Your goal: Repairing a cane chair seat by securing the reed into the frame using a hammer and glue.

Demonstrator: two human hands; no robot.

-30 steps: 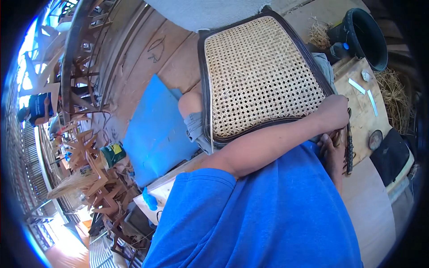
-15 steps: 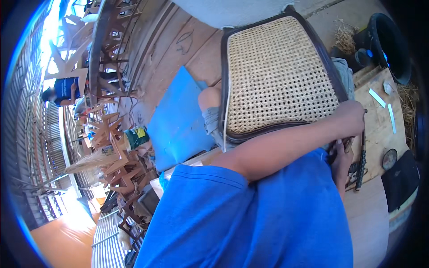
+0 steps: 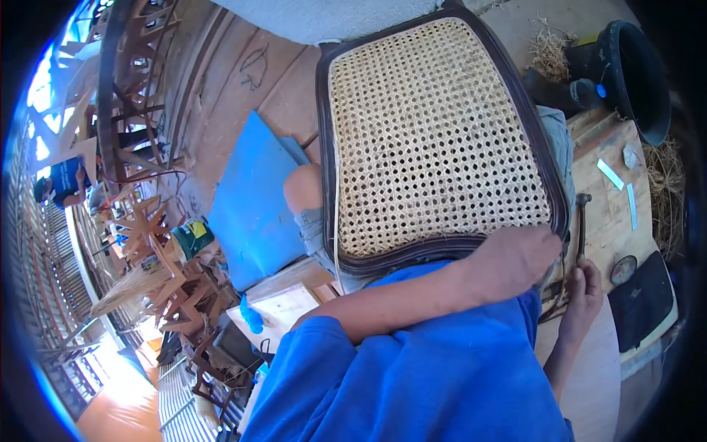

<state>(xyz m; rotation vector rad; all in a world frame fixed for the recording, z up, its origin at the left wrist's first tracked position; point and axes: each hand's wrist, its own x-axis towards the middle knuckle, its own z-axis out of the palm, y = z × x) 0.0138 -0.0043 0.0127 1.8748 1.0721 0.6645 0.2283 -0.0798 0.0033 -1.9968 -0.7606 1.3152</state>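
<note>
A cane-woven seat panel (image 3: 434, 132) with a dark wooden frame rests across my lap. My left arm crosses my blue shirt (image 3: 427, 376), and my left hand (image 3: 519, 261) is bent over the panel's lower right edge, fingers curled and partly hidden, what they grip unclear. Just beyond it, my right hand (image 3: 584, 287) is closed on the lower end of a slim hammer (image 3: 582, 228) above a plywood board (image 3: 618, 206). A round tin (image 3: 624, 269) and two short white strips (image 3: 611, 174) lie on the board.
Dark buckets (image 3: 641, 81) and straw (image 3: 663, 191) sit at the right. A black pad (image 3: 641, 309) lies below the board. A blue sheet (image 3: 243, 214) is left of my knee. Farther left are wooden star frames (image 3: 147, 272), a green container (image 3: 190, 237) and another person (image 3: 70, 180).
My left hand has moved down and left along the frame. My right hand has shifted right and lower, out from beneath it, and the hammer's head now shows.
</note>
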